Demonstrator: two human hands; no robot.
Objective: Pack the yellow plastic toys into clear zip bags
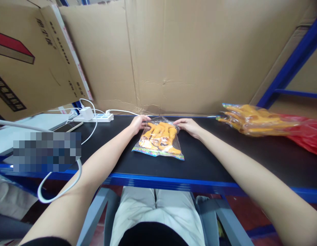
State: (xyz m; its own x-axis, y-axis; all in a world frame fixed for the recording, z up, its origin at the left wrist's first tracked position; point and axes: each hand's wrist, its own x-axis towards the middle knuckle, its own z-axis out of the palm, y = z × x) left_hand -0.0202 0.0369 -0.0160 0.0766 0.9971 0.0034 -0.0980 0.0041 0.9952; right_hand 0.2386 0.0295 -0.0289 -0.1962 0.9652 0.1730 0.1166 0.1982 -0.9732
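A clear plastic bag point(159, 138) of several orange-yellow, tube-like pieces with bent ends lies flat on the black table top point(153, 169). Its printed, colourful strip faces me. My left hand point(139, 124) is at the bag's far left corner, its fingers closed on the edge and partly hidden by the bag. On the opposite side, my right hand point(189, 127) has its fingertips on the far right edge, thumb and fingers pinching the film. Glare on the plastic blurs the details of the pieces inside.
To the right lie more bags of orange-yellow pieces point(247, 119), by a red plastic bag point(305, 133). At left are a white power strip point(104, 118), cables and a phone-like device point(68, 127). A cardboard wall point(173, 58) closes off the back; a blue frame point(288, 61) rises at right.
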